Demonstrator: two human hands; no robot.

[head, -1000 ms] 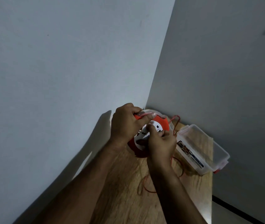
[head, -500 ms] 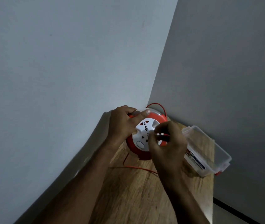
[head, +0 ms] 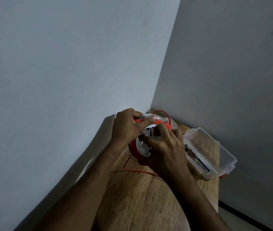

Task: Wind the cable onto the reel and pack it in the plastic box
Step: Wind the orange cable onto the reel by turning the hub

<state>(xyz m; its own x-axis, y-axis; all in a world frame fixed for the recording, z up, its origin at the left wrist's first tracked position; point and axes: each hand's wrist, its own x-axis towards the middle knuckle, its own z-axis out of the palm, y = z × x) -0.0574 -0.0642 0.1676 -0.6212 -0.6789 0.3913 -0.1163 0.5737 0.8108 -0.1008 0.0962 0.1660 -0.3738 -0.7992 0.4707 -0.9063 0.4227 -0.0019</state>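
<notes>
Two grey walls meet in a corner above a narrow wooden table, whose long axis runs from 6 o'clock up toward the corner at 12 o'clock. At 3 o'clock from the hands, a clear plastic box lies open on the tabletop beside the right-hand wall, its long axis running from 10 o'clock to 4 o'clock, a printed label along its near side and a red clip at its far right end. Near the table's far end, a person holds a red-and-white reel tilted on edge, its white socket face turned toward the camera and slightly to 7 o'clock. The left hand grips the reel's upper rim, thumb laid along the top edge. The right hand lies over the reel's face with fingers curled; whether it pinches anything cannot be made out. A thin red cable trails from the reel's lower edge across the table toward 4 o'clock, passing under the right wrist, while another loop arcs above the reel at 1 o'clock.
</notes>
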